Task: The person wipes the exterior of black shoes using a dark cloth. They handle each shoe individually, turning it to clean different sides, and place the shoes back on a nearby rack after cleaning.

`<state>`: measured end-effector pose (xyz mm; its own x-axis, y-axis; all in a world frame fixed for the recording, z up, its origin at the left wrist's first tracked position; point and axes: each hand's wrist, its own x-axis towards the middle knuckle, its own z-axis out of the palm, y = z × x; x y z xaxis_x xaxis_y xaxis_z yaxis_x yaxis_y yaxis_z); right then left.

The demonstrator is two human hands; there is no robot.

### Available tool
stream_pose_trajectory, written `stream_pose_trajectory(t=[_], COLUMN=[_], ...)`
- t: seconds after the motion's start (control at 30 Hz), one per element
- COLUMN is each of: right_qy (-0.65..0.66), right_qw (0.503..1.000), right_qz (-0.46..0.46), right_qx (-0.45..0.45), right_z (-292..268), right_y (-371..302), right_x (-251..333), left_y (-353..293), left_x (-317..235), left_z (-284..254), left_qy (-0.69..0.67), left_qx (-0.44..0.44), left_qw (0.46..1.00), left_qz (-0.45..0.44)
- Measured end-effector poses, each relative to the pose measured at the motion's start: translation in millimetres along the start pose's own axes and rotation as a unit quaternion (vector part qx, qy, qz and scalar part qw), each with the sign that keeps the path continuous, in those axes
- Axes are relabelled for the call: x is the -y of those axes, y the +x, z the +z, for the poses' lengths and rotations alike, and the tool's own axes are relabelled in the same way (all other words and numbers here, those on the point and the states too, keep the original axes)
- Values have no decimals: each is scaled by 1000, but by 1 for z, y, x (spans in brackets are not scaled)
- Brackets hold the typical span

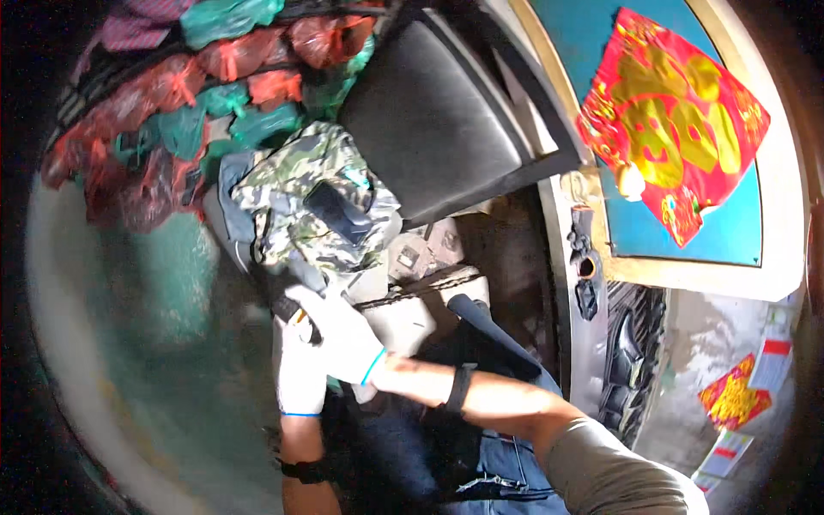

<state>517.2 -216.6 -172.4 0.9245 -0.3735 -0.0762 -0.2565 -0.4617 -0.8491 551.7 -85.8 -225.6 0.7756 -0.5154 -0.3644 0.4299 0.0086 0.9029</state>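
White gloves with blue cuffs cover both hands, which meet left of the picture's middle. My left hand (300, 378) points up with its fingers curled. Across it from the right comes my right hand (348, 335), its fingers closed against the left one. Between them shows a small piece, dark with a yellowish edge; glare and blur hide its kind. Just beyond the hands lies a camouflage cloth (283, 202), bunched up, with a dark, flat, phone-like object (337, 212) on top. Dark blue jeans (502, 463) show below my right arm.
A black padded chair back (442, 120) leans behind the cloth. Red plastic bags (159, 90) and green bags (262, 124) line the far left. Black shoes (631, 343) stand on a rack at right. A red-and-gold decoration (678, 120) hangs on a blue panel.
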Motion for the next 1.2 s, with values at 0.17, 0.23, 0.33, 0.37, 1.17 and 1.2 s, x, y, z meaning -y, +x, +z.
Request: stream_pose_trajectory(t=[0.17, 0.23, 0.33, 0.37, 1.17, 1.2], right_qy=[43, 54, 3, -37, -103, 13], right_qw=[985, 995, 990, 983, 883, 871], right_qz=[117, 78, 111, 133, 189, 224], right_qx=[119, -44, -82, -121, -418, -437], right_z=[-42, -28, -104, -141, -370, -351], right_y=[32, 10, -53, -84, -291, -299], right_x=[0, -41, -49, -55, -117, -94], left_y=[47, 96, 161, 173, -130, -139], left_x=[-18, 8, 38, 57, -26, -38], left_z=[7, -6, -11, -13, 365, 388], left_qy=[-105, 87, -52, -12, 127, 107], left_qx=[-58, -32, -12, -69, 399, 434], left_qw=[980, 994, 987, 987, 905, 893], left_qz=[-159, -60, -153, -145, -76, -45])
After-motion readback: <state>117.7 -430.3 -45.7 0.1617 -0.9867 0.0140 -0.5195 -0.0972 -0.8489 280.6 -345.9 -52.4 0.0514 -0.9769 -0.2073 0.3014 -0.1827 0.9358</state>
